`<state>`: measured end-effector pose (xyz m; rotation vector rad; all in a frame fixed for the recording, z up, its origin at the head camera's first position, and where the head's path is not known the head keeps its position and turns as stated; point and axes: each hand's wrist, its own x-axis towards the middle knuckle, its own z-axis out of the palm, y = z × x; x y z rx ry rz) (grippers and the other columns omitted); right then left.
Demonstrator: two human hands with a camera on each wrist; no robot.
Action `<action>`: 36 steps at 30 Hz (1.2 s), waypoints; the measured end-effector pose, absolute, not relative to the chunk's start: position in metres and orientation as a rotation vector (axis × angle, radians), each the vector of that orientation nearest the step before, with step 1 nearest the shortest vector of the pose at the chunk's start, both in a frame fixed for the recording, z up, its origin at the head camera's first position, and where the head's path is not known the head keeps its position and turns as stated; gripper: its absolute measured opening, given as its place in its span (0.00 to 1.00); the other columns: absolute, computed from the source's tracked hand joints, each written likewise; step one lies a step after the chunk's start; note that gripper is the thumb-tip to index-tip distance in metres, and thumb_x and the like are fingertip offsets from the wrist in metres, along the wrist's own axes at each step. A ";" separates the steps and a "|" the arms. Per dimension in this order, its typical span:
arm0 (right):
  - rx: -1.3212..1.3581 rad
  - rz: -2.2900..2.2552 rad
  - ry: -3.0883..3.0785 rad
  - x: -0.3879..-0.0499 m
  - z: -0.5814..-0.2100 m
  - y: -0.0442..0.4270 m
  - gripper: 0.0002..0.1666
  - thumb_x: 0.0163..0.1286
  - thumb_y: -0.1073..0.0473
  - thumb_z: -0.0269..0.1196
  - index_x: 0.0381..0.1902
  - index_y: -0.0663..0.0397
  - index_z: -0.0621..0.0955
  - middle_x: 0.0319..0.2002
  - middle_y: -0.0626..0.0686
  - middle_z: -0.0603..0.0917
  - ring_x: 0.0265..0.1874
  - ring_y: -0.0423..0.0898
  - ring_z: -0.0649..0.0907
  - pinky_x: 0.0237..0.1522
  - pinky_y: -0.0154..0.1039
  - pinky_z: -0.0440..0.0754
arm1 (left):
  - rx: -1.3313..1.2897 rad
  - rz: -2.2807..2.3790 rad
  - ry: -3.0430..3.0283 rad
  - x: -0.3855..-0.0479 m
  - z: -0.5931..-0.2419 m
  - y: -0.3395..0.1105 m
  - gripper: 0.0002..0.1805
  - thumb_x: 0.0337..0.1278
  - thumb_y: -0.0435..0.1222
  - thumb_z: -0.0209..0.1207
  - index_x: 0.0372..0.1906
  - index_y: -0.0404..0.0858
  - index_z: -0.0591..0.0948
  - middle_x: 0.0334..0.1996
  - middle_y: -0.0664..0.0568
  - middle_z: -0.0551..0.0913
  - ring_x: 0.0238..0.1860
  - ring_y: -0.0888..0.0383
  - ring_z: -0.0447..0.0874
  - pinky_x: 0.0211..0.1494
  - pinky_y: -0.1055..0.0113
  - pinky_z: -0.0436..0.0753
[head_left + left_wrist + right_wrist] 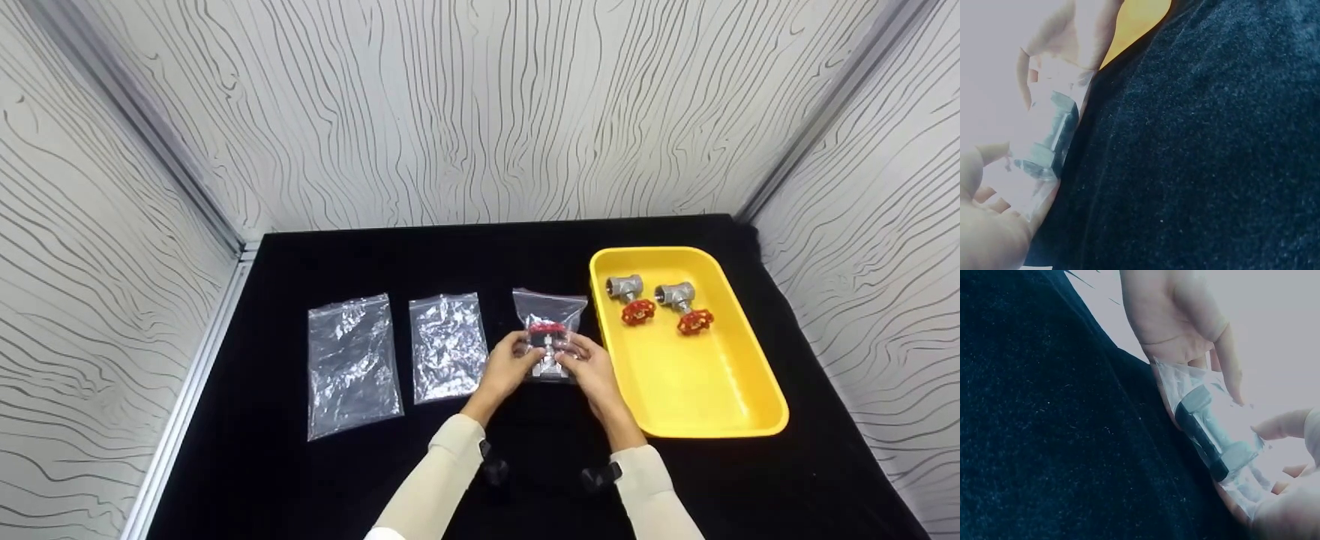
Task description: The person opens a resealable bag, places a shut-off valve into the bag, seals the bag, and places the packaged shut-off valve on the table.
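A metal valve [548, 365] with a red handwheel lies inside a clear zip bag [551, 306], its wheel toward the bag's zip edge. The left hand [510, 365] grips the bag's left side, thumb on the valve. From the right, the right hand [592, 369] holds the other side the same way. Through the plastic, the valve body [1050, 135] shows between both hands in the left wrist view. The right wrist view shows the valve body [1213, 433] there too, with the bag's bottom corners beside it.
Two flat clear bags, one larger [352, 367] and one smaller [448, 349], lie to the left on the black cloth. At the right stands a yellow tray [694, 382] holding two valves [628, 296] [681, 304] with red wheels. Patterned panels surround the table.
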<state>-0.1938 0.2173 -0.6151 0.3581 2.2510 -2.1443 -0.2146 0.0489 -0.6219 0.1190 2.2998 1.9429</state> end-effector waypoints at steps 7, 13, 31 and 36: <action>0.370 -2.077 2.297 -0.197 -0.618 0.218 0.32 0.69 0.71 0.66 0.69 0.80 0.73 0.59 0.75 0.84 0.43 0.35 0.85 0.43 0.23 0.83 | 0.039 1.836 2.402 -0.215 -0.617 0.051 0.22 0.62 0.35 0.70 0.58 0.27 0.83 0.39 0.41 0.89 0.36 0.60 0.82 0.42 0.67 0.85; 0.358 -2.031 2.351 -0.197 -0.618 0.217 0.31 0.68 0.71 0.65 0.67 0.80 0.74 0.57 0.74 0.85 0.43 0.36 0.85 0.43 0.22 0.82 | -0.027 1.787 2.445 -0.212 -0.613 0.054 0.20 0.63 0.36 0.69 0.55 0.27 0.84 0.39 0.43 0.90 0.36 0.60 0.82 0.43 0.65 0.86; 0.340 -1.623 2.730 -0.197 -0.605 0.206 0.24 0.68 0.69 0.64 0.60 0.76 0.79 0.53 0.71 0.89 0.55 0.65 0.88 0.58 0.51 0.88 | -0.096 1.687 2.561 -0.212 -0.610 0.067 0.19 0.60 0.36 0.70 0.52 0.29 0.85 0.47 0.38 0.91 0.47 0.47 0.89 0.55 0.56 0.88; 0.310 -1.664 2.724 -0.194 -0.608 0.210 0.24 0.68 0.70 0.66 0.60 0.79 0.78 0.53 0.74 0.87 0.54 0.67 0.88 0.58 0.54 0.88 | -0.074 1.725 2.515 -0.213 -0.610 0.062 0.20 0.60 0.35 0.71 0.53 0.29 0.84 0.43 0.40 0.91 0.43 0.53 0.87 0.51 0.60 0.88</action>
